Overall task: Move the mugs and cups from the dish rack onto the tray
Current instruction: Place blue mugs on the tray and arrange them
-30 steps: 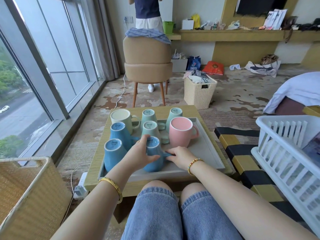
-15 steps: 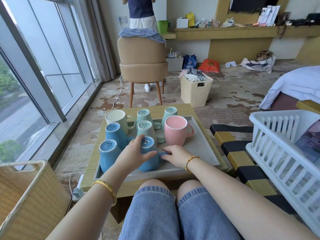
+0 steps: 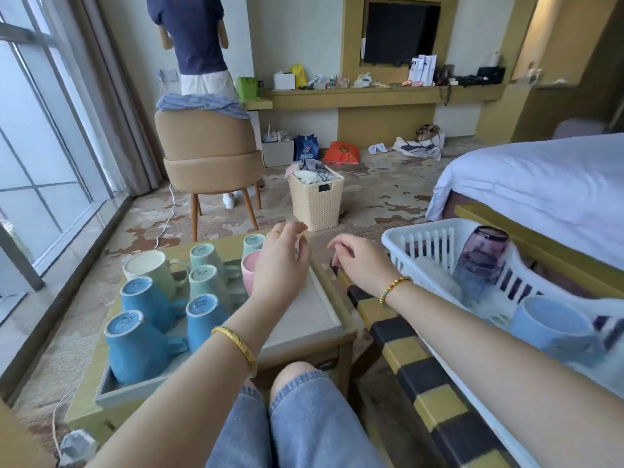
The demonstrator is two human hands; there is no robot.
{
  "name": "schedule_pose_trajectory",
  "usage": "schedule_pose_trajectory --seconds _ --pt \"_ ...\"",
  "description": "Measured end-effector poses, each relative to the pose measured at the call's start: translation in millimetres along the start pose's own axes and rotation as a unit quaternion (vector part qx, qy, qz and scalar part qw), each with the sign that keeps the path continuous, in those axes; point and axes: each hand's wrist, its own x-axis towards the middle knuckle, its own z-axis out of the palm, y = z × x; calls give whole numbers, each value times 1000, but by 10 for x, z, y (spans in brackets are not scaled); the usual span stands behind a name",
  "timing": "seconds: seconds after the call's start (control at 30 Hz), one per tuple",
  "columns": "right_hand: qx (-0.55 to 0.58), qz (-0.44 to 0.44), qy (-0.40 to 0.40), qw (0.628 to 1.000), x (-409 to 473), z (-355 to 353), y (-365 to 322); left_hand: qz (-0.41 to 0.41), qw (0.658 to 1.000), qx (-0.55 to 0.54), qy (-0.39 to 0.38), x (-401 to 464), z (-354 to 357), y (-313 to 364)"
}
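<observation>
Both my hands are hovering empty, fingers loosely curled: left hand [image 3: 282,261] over the tray [image 3: 304,319], right hand [image 3: 359,265] between tray and dish rack [image 3: 422,238].

tray [image 3: 304,319] — eight mugs | rack [image 3: 435,238] — two cups; hands empty

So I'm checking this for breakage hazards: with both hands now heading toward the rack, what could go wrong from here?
1. The purple glass leans tilted in the white dish rack; pulling out the light blue mug beside it might knock it over.
2. The tray is crowded on its left with upturned mugs, so the next one could clip the pink mug.
3. The left hand hovers just over that mug and may brush it.
</observation>
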Motion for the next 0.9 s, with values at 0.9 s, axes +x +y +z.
schedule_pose_trajectory --seconds 0.9 --pt "-272 334 -13 903 -803 -1408 1665 52 939 88 -328 -356 1811 1466"
